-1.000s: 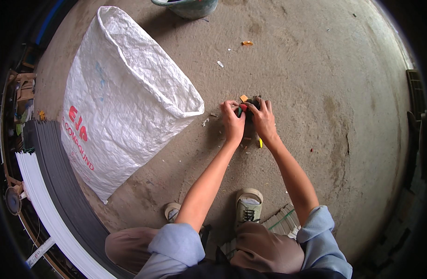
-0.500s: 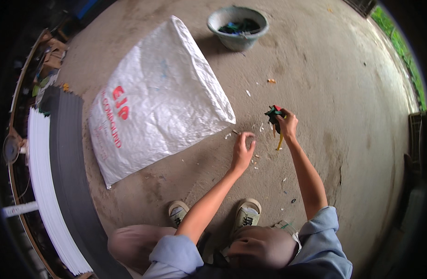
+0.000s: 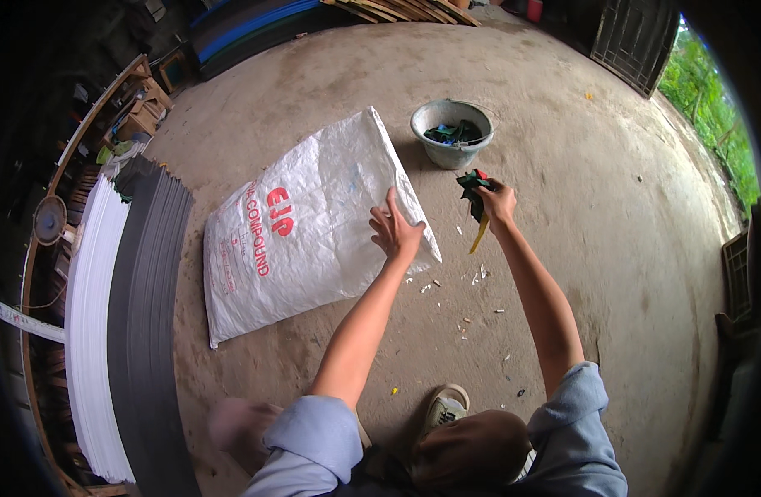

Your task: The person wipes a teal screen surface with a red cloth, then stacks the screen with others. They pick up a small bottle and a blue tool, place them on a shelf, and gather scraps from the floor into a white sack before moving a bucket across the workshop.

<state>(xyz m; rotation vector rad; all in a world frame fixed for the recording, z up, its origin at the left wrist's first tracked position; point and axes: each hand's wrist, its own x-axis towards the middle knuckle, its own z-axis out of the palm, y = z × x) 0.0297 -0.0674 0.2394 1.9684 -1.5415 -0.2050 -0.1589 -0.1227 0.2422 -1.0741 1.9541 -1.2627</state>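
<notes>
My right hand (image 3: pixel 498 201) is closed around a bunch of coloured scraps (image 3: pixel 473 190), mostly dark green with some red, and a yellow strip dangles below it. Fingers spread, my left hand (image 3: pixel 397 232) is over the right part of a large white woven sack (image 3: pixel 314 224) with red print; whether it touches the sack I cannot tell. The sack lies on its side on the floor, its open end toward the right. Just beyond my right hand stands a grey bucket (image 3: pixel 453 155) with dark green and blue scraps inside.
Small white bits (image 3: pixel 480 273) are scattered on the concrete floor (image 3: pixel 612 273). Stacks of white sheets (image 3: pixel 95 331) and dark grey sheets (image 3: pixel 144 331) run along the left. At the far right is a dark metal gate (image 3: pixel 635 41); blue sheets (image 3: pixel 256 29) lie at the back.
My left hand has moved from the floor near the sack's corner up over the sack, its fingers spreading. My right hand still holds the scraps, now nearer the bucket. The view has tilted up.
</notes>
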